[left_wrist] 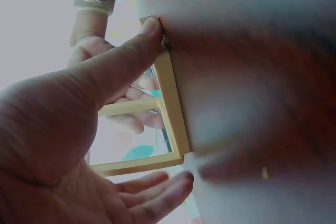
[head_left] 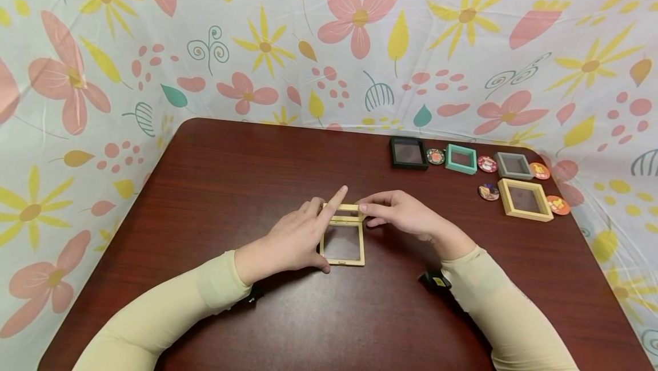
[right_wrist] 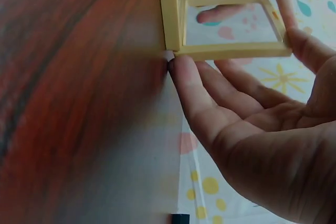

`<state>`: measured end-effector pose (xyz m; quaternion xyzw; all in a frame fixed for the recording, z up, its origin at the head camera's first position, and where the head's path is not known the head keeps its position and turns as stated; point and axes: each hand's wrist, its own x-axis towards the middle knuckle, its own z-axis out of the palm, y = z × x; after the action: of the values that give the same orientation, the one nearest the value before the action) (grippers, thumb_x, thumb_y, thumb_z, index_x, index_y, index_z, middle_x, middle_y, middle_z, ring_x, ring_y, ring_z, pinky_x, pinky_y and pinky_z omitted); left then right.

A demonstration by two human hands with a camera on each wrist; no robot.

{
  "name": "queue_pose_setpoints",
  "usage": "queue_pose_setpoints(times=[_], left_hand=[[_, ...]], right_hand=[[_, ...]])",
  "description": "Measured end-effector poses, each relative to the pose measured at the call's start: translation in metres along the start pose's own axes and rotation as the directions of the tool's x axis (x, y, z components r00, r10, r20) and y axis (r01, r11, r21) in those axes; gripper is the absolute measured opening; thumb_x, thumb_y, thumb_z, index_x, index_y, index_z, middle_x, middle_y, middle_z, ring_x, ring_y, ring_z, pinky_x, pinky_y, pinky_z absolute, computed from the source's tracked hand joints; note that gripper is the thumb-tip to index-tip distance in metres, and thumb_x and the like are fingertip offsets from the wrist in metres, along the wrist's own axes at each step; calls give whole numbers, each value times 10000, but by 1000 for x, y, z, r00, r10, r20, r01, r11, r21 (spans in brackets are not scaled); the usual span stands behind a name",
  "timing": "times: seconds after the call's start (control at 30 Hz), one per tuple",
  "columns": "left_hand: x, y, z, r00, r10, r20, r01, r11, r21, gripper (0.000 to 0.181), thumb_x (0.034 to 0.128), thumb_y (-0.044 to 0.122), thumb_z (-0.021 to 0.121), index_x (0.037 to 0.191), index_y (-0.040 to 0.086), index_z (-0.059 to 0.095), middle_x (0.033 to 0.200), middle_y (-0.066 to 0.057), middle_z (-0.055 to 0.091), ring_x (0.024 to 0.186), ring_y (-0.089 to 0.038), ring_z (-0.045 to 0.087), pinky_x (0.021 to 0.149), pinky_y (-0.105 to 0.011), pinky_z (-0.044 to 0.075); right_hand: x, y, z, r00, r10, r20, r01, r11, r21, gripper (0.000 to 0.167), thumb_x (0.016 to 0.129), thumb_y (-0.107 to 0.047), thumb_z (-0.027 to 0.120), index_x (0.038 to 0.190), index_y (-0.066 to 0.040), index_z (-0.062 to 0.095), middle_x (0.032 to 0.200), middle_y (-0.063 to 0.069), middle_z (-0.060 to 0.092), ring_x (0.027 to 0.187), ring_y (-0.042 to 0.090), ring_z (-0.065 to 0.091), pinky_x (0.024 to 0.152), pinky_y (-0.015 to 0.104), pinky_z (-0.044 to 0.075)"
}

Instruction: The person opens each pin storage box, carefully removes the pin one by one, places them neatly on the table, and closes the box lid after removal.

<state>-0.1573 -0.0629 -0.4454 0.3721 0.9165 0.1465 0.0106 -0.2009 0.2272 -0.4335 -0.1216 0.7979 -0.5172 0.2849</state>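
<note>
A pale yellow display frame [head_left: 362, 245] with clear film panes stands hinged apart on the table. One half lies flat; the other rises about upright along the far side. My left hand [head_left: 300, 234] spans its left side, thumb on the near end of the flat half, index finger stretched across the upright half's top. In the left wrist view, other left fingers [left_wrist: 163, 192] lie behind the upright half. My right hand [head_left: 406, 214] pinches the upright half's right end. In the right wrist view, its thumb touches the top corner and a fingertip sits low near the hinge.
At the back right stand a black frame [head_left: 408, 153], a teal frame [head_left: 461, 158], a grey frame [head_left: 513, 165] and another yellow frame [head_left: 525, 200]. Several round picture badges [head_left: 487, 164] lie among them. A flower-patterned cloth [head_left: 308, 34] hangs around the dark wooden table [head_left: 231, 154].
</note>
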Motion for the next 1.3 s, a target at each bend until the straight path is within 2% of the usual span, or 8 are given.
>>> queue_pose_setpoints(times=[0.13,0.27,0.37,0.53,0.77,0.97,1.13,1.3], left_hand=[[-4,5,0,998,20,-65,-16,997,73,1710,572,557,1110,1806,194,-17,1421,-236,517,1199,-361,618,902,-428,615],[-6,9,0,993,50,-110,-34,989,143,1689,563,571,1107,1807,162,40,1497,-309,481,1297,-433,597,980,-458,603],[-7,10,1,993,52,-108,-35,988,152,1688,571,566,1106,1803,140,35,1486,-312,486,1273,-426,610,965,-444,607],[-6,9,2,998,25,-63,-18,994,108,1688,601,551,1101,1797,131,-14,1475,-304,499,1247,-411,635,971,-426,607],[-5,9,-2,998,-23,63,19,998,58,1497,703,535,1062,1775,20,152,1339,-183,603,1127,-297,620,867,-411,606],[-4,8,-6,990,-12,144,3,998,61,1283,799,548,999,1700,-74,331,1454,-204,616,1272,-323,586,1019,-434,573],[-2,4,-6,983,2,181,-7,1000,25,1219,832,621,940,1660,-96,405,1511,-209,605,1318,-320,547,1045,-427,563],[-1,0,-9,979,-5,204,11,1000,-30,1120,880,650,890,1629,-76,482,1519,-192,602,1348,-313,554,1018,-429,586]], right_hand=[[-3,-1,-2,999,-30,34,34,994,-100,521,1077,-405,746,1465,-58,725,1337,104,773,1103,292,794,1066,510,573],[-6,-2,-3,994,-71,87,86,980,-181,587,997,-410,847,1485,-107,725,1377,33,766,1223,221,736,1042,412,565],[-7,-2,-1,987,-80,138,106,976,-192,694,944,-387,907,1528,-87,683,1432,46,737,1235,207,736,1002,353,572],[-9,-3,6,978,-84,190,133,957,-259,820,922,-399,927,1578,-27,605,1453,106,709,1101,210,790,889,345,622],[-16,-13,22,974,-153,169,219,834,-506,876,854,-404,955,1570,-39,608,1490,91,637,1116,190,696,959,404,607],[-17,-13,35,964,-209,166,266,721,-640,906,814,-356,995,1559,-13,609,1514,107,609,1192,217,579,948,374,567],[-18,-14,42,962,-224,154,267,681,-682,945,777,-356,1026,1557,-16,616,1490,91,602,1299,262,531,1022,451,537],[-18,-14,46,959,-243,149,275,646,-712,986,746,-357,1045,1554,4,609,1433,76,602,1269,262,516,1022,446,526]])
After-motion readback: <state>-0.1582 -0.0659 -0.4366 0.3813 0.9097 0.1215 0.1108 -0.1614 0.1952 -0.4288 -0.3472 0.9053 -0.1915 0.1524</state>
